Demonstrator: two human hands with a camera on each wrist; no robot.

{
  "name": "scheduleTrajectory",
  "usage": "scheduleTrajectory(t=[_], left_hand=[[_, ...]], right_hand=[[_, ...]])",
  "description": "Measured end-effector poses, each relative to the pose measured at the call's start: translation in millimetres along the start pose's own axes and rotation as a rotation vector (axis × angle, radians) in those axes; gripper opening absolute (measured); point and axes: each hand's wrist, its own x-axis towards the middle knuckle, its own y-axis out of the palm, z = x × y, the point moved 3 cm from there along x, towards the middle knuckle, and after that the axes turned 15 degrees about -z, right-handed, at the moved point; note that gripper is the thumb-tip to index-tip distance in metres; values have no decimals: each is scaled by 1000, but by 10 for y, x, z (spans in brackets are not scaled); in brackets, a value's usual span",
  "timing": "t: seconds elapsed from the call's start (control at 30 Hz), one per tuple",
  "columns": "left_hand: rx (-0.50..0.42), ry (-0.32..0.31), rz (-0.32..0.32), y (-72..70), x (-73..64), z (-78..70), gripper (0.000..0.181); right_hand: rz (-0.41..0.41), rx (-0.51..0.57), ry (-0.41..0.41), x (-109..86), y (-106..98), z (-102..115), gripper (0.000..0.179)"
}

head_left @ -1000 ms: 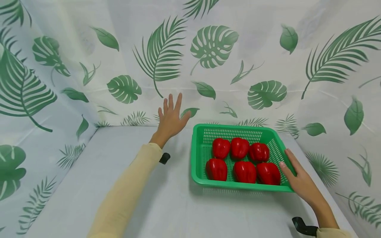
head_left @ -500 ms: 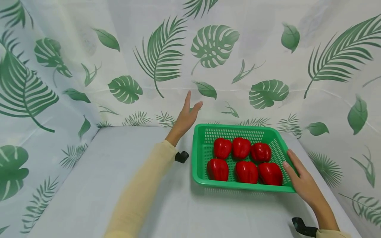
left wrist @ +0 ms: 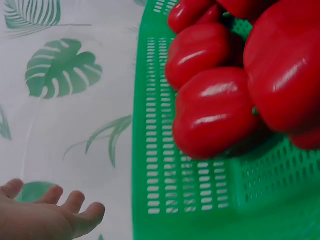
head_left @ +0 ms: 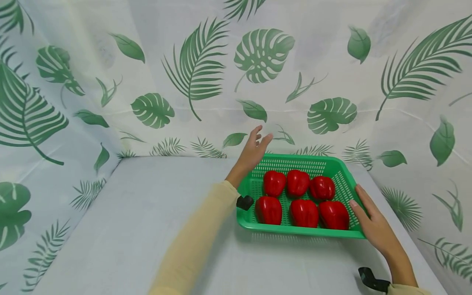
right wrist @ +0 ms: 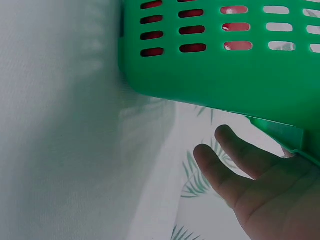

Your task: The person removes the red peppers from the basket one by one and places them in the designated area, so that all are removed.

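A green plastic basket with slotted walls stands on the right part of the table. Several red bell peppers lie in it in two rows. My right hand holds the basket's right rim near the front corner, thumb over the rim; the right wrist view shows two of its fingers stretched out beside the outer wall. Over the basket's back left corner hovers my left hand, holding nothing, its fingers loosely bent. In the left wrist view that hand appears apart from the basket wall.
The table is covered in pale cloth. A white curtain with green leaf prints closes the back and both sides. Black wrist mounts sit on both forearms.
My left hand has moved right, from left of the basket to over its back left corner, and its spread fingers have relaxed. The right hand and the basket have stayed in place.
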Motion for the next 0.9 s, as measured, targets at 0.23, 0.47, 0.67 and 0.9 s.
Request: scheduleTrajectory(t=[0.23,0.47,0.67,0.9], left_hand=[[93,-56,102,221,-108,105,71],[253,-85,163,369,-196,247,73],[303,-142,204,438,-203,375,78],[318,-226,254,468,-215,495,76]], right_hand=[[1,1,29,-5,-2,-5,70],[0,23,29,-35,-13,-28,70],[-8,34,34,-31,-11,-32,70],[-7,44,43,-20,-7,-18,70]])
